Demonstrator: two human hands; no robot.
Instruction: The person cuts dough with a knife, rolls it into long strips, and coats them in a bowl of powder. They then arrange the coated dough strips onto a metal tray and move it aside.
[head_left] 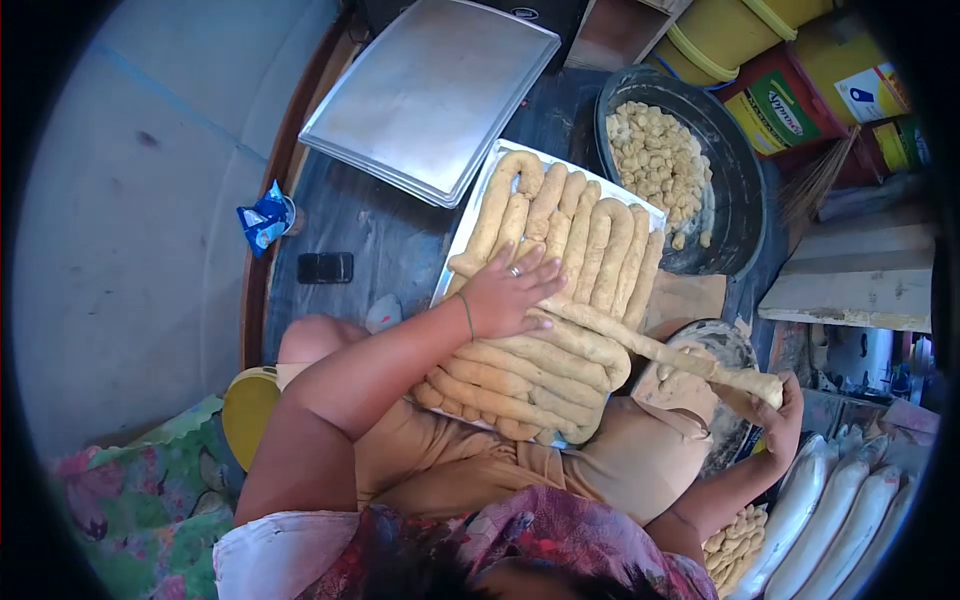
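A white-rimmed tray (487, 178) full of long dough ropes (606, 252) rests across my lap. Some ropes are bent into U shapes. My left hand (510, 288) lies with fingers spread on a long dough strip (650, 347) that crosses the ropes on the tray. The strip runs off the tray's right side to my right hand (782, 418), whose fingers are wrapped round its end. Beneath the strip, right of the tray, is a round floury board (685, 385).
Stacked metal trays (430, 95) lie at the upper left. A black basin (735, 205) holds dough pieces. On the floor are a phone (325, 268) and a blue packet (265, 218). Wrapped long packages (835, 500) lie at lower right, near yellow tubs (720, 38) farther up.
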